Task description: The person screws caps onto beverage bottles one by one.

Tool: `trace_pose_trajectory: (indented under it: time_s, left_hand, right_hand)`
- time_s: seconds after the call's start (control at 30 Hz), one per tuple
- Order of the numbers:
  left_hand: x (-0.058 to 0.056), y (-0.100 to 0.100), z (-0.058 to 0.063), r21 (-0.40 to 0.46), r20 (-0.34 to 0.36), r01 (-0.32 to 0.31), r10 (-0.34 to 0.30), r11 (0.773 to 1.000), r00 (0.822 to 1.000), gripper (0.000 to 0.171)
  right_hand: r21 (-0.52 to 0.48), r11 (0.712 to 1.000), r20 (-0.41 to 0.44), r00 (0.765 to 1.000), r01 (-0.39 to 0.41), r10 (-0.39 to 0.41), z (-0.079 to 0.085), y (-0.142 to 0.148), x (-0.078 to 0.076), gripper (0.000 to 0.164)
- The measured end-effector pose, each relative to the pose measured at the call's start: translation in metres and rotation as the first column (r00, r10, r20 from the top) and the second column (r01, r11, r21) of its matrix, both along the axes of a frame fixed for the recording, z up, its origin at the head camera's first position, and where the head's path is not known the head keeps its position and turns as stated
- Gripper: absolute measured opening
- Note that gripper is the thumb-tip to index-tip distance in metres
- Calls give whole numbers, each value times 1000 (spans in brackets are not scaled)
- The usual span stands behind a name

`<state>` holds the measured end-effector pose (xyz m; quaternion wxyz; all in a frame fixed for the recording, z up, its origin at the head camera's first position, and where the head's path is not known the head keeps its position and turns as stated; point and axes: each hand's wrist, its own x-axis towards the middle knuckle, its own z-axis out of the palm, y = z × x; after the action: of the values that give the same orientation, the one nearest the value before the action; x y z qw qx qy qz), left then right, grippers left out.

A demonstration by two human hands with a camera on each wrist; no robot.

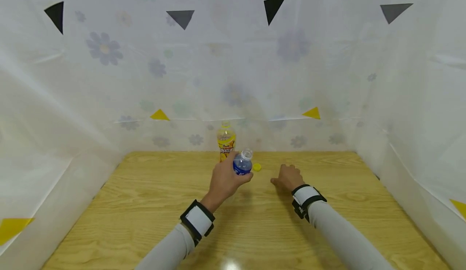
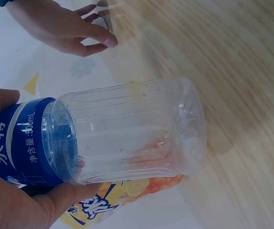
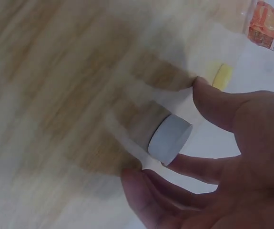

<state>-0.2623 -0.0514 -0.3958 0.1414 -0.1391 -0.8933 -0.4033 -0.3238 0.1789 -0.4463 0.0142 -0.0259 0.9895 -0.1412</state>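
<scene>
My left hand (image 1: 226, 177) grips a clear plastic water bottle (image 2: 122, 133) around its blue label. In the head view the bottle's neck is uncapped and tilts slightly right. To the right, my right hand (image 1: 289, 177) is low over the table with its fingers spread. A white bottle cap (image 3: 170, 139) is between its thumb and fingers in the right wrist view; the thumb stands apart from the cap. The hand hides this cap in the head view.
Behind my left hand stands an uncapped drink bottle (image 1: 226, 138) with a yellow and orange label. A yellow cap (image 1: 257, 167) lies on the wooden table (image 1: 153, 205) between the hands. White flowered sheeting (image 1: 233, 67) encloses the table at the back and sides.
</scene>
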Motion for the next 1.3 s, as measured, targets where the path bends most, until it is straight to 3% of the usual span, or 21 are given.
trace_pose_trajectory:
  time_s: [0.33, 0.57, 0.83, 1.03, 1.17, 1.3]
  left_hand:
    - [1, -1, -2, -6, 8, -11, 11, 1000, 1000, 67]
    - [-1, 0, -2, -12, 2, -2, 2, 1000, 1000, 67]
    - [1, 2, -3, -14, 22, -12, 12, 1000, 1000, 67]
    - [1, 2, -3, -21, 2, -8, 8, 1000, 1000, 68]
    - [1, 3, -2, -21, -7, -7, 7, 1000, 1000, 67]
    - [2, 5, -2, -13, -3, 6, -6, 1000, 1000, 66]
  right_hand:
    - [-20, 1000, 94, 995, -18, 20, 6, -8, 4, 13]
    - [-23, 998, 83, 995, -61, 63, 6, -8, 5, 28]
    - [-84, 985, -52, 988, -151, 147, 10, -9, 8, 35]
    - [34, 985, -148, 974, -169, 172, 17, -16, 4, 35]
    - [110, 977, -188, 961, -183, 201, 27, -20, 8, 21]
    - [6, 985, -177, 969, -175, 173, 34, -21, 17, 25]
